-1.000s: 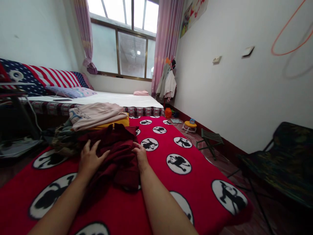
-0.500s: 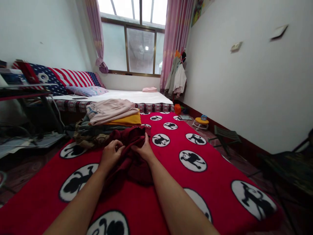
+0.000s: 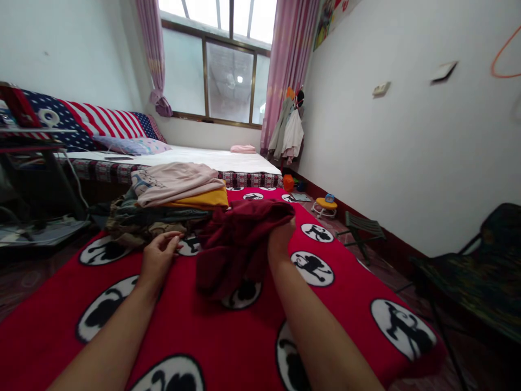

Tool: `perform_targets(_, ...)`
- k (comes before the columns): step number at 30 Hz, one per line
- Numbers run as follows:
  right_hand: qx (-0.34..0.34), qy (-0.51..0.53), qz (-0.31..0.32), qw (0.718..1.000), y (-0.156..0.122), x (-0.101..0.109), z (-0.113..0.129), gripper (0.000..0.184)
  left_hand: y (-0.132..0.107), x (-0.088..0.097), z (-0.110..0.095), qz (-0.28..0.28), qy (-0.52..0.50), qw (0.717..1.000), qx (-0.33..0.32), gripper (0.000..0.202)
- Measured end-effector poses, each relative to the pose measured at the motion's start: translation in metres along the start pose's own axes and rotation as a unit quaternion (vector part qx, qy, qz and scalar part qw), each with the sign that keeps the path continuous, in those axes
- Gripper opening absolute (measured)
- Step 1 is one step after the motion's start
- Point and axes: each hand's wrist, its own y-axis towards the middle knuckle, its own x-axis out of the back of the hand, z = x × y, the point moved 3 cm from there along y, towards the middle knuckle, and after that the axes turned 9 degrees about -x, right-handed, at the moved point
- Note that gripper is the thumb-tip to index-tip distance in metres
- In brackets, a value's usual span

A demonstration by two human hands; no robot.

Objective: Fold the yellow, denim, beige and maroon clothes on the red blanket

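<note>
A dark red garment (image 3: pixel 236 239) hangs from my right hand (image 3: pixel 280 239), which grips its upper edge and holds it lifted above the red blanket (image 3: pixel 334 320) printed with white circles and black figures. My left hand (image 3: pixel 158 258) hovers low over the blanket to the left of the garment, fingers loosely curled, holding nothing. Just behind it lies a stack of clothes (image 3: pixel 171 203), with a pink top and a yellow piece on top of camouflage-patterned cloth.
A bed with a white sheet (image 3: pixel 195 158) and a flag-patterned cover (image 3: pixel 97 122) stands under the window. A dark folding chair (image 3: pixel 472 266) is at the right, a small green stool (image 3: pixel 362 228) and toys by the wall, a desk (image 3: pixel 28 146) at the left.
My right hand has lifted the dark red garment off the blanket and carried it rightward. My left hand has let go of it and drawn back to the left.
</note>
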Motion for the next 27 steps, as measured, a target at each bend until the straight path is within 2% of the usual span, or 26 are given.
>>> perform_targets(3, -0.005, -0.139, -0.071, 0.988, 0.035, 0.027, 0.014, 0.049, 0.003, -0.007, 0.006, 0.008, 0.075, 0.996, -0.055, 0.04)
perform_targets(5, -0.019, -0.281, -0.06, 0.958, 0.044, 0.029, 0.007, 0.07, 0.002, -0.013, 0.004, 0.016, 0.148, 0.982, -0.113, 0.035)
perform_targets(7, -0.022, -0.45, -0.003, 0.893, 0.041, 0.02, -0.011, 0.083, -0.002, -0.019, -0.003, 0.024, 0.213, 0.959, -0.184, 0.032)
perform_targets(9, -0.008, -0.584, 0.077, 0.808, 0.028, 0.009, -0.036, 0.078, -0.008, -0.024, -0.013, 0.031, 0.268, 0.927, -0.262, 0.031)
perform_targets(10, 0.005, -0.619, 0.108, 0.778, 0.021, 0.005, -0.047, 0.073, -0.012, -0.026, -0.018, 0.035, 0.299, 0.907, -0.293, 0.031)
perform_targets(12, 0.033, -0.66, 0.133, 0.739, 0.011, 0.001, -0.063, 0.067, -0.017, -0.03, -0.027, 0.042, 0.37, 0.867, -0.332, 0.035)
perform_targets(14, 0.062, -0.677, 0.124, 0.723, 0.006, 0.002, -0.071, 0.065, -0.017, -0.035, -0.035, 0.061, 0.436, 0.819, -0.367, 0.042)
perform_targets(16, 0.084, -0.681, 0.118, 0.718, 0.006, 0.004, -0.074, 0.065, -0.008, -0.042, -0.039, 0.109, 0.479, 0.761, -0.424, 0.05)
perform_targets(18, 0.103, -0.683, 0.109, 0.715, 0.008, 0.006, -0.074, 0.064, 0.01, -0.048, -0.038, 0.163, 0.501, 0.703, -0.478, 0.053)
perform_targets(20, 0.112, -0.687, 0.101, 0.711, 0.009, 0.006, -0.075, 0.063, 0.036, -0.053, -0.031, 0.199, 0.517, 0.664, -0.502, 0.053)
perform_targets(24, 0.119, -0.691, 0.098, 0.706, 0.007, 0.006, -0.076, 0.063, 0.084, -0.058, -0.014, 0.235, 0.535, 0.635, -0.505, 0.055)
perform_targets(27, 0.118, -0.695, 0.097, 0.703, 0.006, 0.006, -0.075, 0.063, 0.098, -0.062, -0.005, 0.245, 0.539, 0.63, -0.502, 0.056)
